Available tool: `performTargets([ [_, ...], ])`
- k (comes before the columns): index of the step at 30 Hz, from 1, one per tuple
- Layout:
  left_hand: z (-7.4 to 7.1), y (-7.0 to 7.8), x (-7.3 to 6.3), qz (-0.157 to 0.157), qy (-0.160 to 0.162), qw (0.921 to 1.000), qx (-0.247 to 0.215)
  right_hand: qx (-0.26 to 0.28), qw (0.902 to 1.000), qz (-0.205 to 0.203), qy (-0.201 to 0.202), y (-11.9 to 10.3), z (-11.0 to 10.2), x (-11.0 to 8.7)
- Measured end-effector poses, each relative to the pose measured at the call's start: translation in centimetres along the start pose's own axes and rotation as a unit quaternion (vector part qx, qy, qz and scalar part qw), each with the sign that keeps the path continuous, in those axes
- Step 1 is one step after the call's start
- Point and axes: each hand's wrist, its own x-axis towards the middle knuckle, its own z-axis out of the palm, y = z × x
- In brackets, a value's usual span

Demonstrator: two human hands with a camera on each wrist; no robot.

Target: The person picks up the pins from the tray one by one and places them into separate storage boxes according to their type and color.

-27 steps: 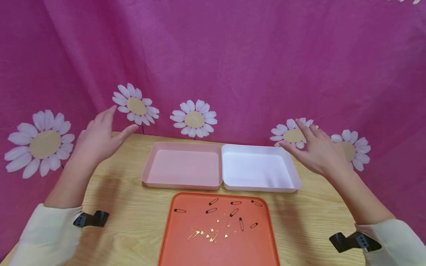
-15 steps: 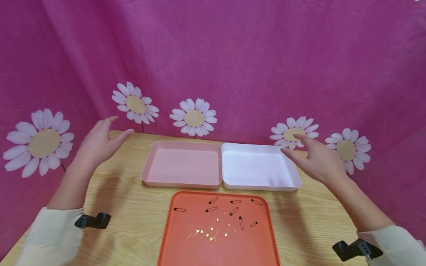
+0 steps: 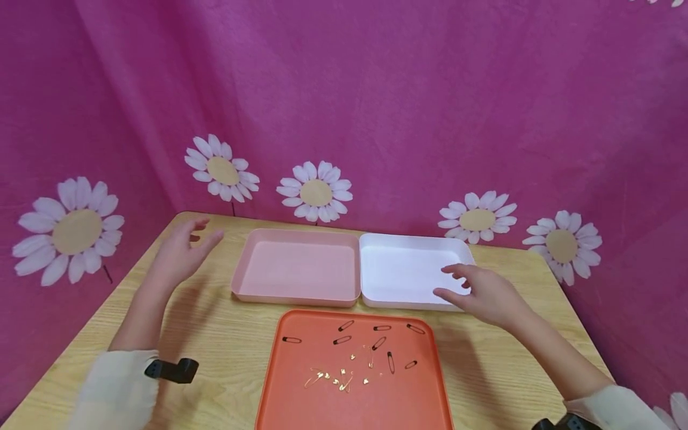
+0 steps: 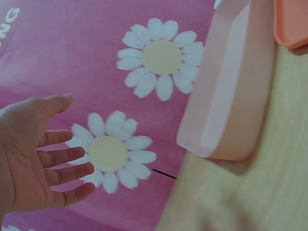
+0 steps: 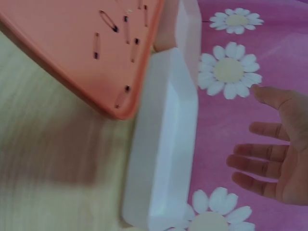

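Note:
My left hand (image 3: 180, 254) hovers above the table to the left of the pink tray (image 3: 301, 298), fingers loosely bent and holding nothing, as the left wrist view also shows. Over the right part of the white tray (image 3: 398, 280) is my right hand (image 3: 491, 295), its thumb and fingers apart with nothing between them. An orange tray (image 3: 355, 412) lies nearer to me. Several black safety pins (image 3: 390, 362) are scattered over its far half, and several small gold safety pins (image 3: 344, 382) lie clustered near its middle.
The pink and white trays stand side by side on the wooden table (image 3: 226, 370), just beyond the orange tray. A magenta curtain (image 3: 376, 107) with printed daisies hangs behind the table's far edge. Both wrists carry a black camera mount (image 3: 172, 370).
Both hands have come down and nearer. The right hand has moved left over the white tray, and the left hand slightly right. The trays and pins have stayed in place.

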Motion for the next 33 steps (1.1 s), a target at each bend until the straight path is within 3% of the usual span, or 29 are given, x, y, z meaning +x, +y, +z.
performTargets([
  [11, 2.7, -2.9, -0.7, -0.056, -0.038, 0.9958, -0.063, 0.056, 0.9961, -0.05, -0.045, -0.2, 3.5, -1.1],
  [18, 4.4, -4.3, -0.9, -0.071, -0.056, 0.9913, -0.095, 0.067, 0.9893, -0.098, -0.085, 0.0, 6.0, -1.8],
  [25, 5.6, -4.9, -1.1, -0.084, -0.07, 0.988, -0.109, 0.058, 0.9787, -0.156, -0.119, 0.1, 8.5, -2.4],
  [33, 7.0, -4.8, -1.3, -0.086, -0.09, 0.9855, -0.115, 0.038, 0.9789, -0.167, -0.111, 0.3, 9.8, -3.1],
])
